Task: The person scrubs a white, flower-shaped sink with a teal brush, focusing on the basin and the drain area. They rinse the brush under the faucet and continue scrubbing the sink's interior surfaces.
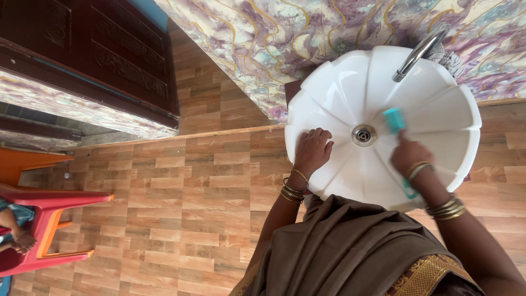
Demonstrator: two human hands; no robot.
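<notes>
1. I see the teal scrubbing brush [394,119] lying against the inner slope of the white basin [339,82], just right of the metal drain [364,135] and below the tap's spout.
2. My right hand [410,156] is clenched around the brush; the teal handle runs under the palm and shows again below the wrist, near the basin's front rim.
3. My left hand [312,151] rests on the basin's left rim with fingers curled over the edge, gripping nothing else; it sits just left of the drain.
4. Both wrists carry gold bangles, and a green band shows on the right one.
5. The basin is round with fluted, petal-like segments, and the chrome tap [417,53] arches over it from the far side.
6. Behind the basin is a marbled purple and cream wall [263,38]; to its left stands a dark carved wooden door [98,49].
7. The floor [181,208] is wood-pattern tile.
8. At the left edge stands a red and orange plastic chair [44,219], with another person's hand [22,240] resting on it.
9. Brown draped cloth [350,246] with a gold border fills the bottom of my view.
</notes>
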